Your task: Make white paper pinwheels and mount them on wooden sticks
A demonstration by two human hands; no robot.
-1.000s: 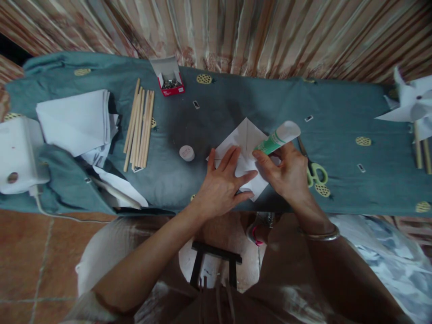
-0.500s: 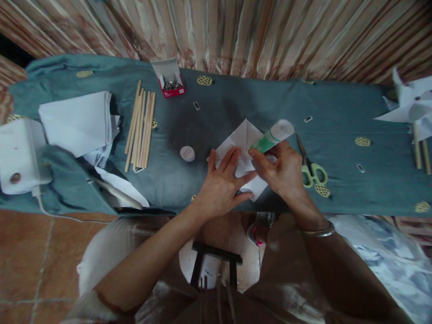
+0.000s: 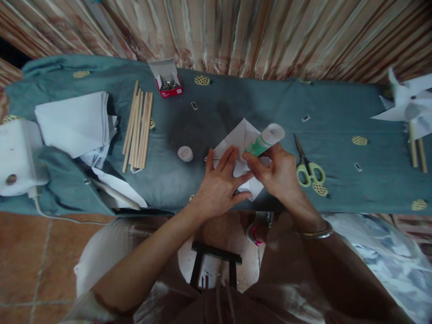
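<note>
A creased white paper square lies cornerwise on the cloth in front of me. My left hand rests flat on its left part, fingers spread, pressing it down. A green and white glue stick is gripped in my right hand, tilted so its lower end meets the middle of the paper; my fingers hide part of that end. The white glue cap stands apart, left of the paper. Green-handled scissors lie just right of my right hand.
Several wooden sticks and a stack of white paper lie to the left, near a white device with a cord. An open red box of small metal pieces stands behind. Paper pinwheels on sticks are far right.
My right hand and the glue stick have shifted slightly left and down over the paper. My left hand keeps its place on it. The whole view has moved a little.
</note>
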